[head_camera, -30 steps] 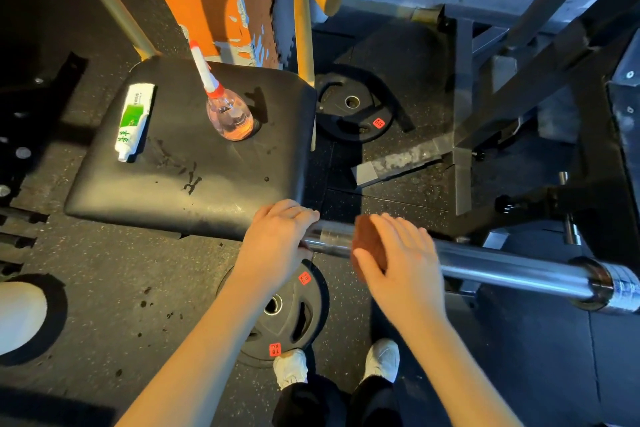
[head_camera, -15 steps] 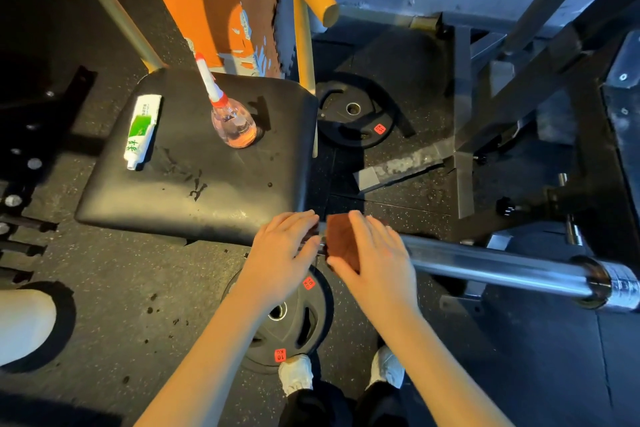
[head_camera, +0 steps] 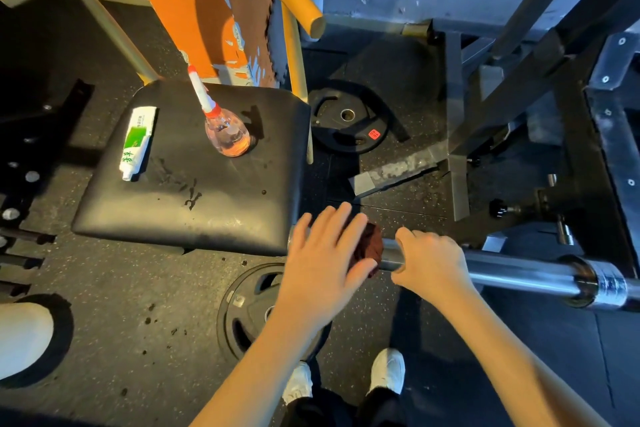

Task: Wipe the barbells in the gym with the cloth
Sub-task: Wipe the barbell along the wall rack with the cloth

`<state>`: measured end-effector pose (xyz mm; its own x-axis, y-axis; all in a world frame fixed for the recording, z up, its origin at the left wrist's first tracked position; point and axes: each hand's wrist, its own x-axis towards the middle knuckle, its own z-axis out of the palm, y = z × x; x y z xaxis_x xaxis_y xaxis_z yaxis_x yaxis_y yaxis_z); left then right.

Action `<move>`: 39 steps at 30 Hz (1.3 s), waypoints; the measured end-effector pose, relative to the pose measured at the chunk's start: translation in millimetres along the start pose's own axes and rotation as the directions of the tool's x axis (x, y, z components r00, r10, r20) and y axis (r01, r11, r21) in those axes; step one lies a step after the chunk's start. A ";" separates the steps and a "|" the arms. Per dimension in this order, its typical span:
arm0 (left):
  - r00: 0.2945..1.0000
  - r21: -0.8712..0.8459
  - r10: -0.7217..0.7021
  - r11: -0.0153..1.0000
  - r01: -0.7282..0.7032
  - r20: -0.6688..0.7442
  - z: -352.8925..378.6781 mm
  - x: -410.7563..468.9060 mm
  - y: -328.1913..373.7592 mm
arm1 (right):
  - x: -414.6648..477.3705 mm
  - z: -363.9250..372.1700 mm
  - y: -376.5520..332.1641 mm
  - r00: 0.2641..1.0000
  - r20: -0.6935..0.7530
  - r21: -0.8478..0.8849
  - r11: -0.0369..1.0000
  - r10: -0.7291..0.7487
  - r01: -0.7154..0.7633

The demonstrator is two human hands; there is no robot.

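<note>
at the front right corner of the bench (head_camera: 194,215) the barbell (head_camera: 519,270) runs out rightward, the cloth (head_camera: 371,246) on its left end under the left hand (head_camera: 322,258), fingers (head_camera: 334,224) spread straight, while the right hand (head_camera: 431,265) grips the barbell just beside.

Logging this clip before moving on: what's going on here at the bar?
A person is cleaning a barbell in a gym. The right hand grips the chrome shaft, fingers curled over it. The left hand lies with straight, spread fingers against a dark reddish cloth wrapped on the bar. A spray bottle and a tube sit untouched on the black seat pad nearby.
</note>
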<state>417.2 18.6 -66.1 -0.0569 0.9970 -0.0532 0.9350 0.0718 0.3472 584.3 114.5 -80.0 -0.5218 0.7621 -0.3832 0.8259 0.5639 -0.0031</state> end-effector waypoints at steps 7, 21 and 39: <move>1.000 0.148 0.005 0.989 -0.004 -0.003 17.2 9.8 -3.8 | -6.9 36.6 1.3 0.924 -0.383 0.018 1.000 0.000 0.008; 0.994 0.134 -0.080 0.987 0.089 -0.072 17.9 20.0 -2.3 | 26.4 -18.6 19.3 0.892 0.445 0.131 0.991 -0.079 0.022; 0.970 0.138 -0.153 0.974 0.181 -0.191 21.5 18.1 -14.8 | -5.9 43.1 3.0 0.878 -0.478 -0.006 1.000 -0.029 0.030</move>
<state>409.8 34.9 -92.3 -0.2652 0.9613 0.0739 0.9484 0.2463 0.1996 599.1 98.0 -117.5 -0.5842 0.8048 0.1050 0.8087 0.5882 -0.0093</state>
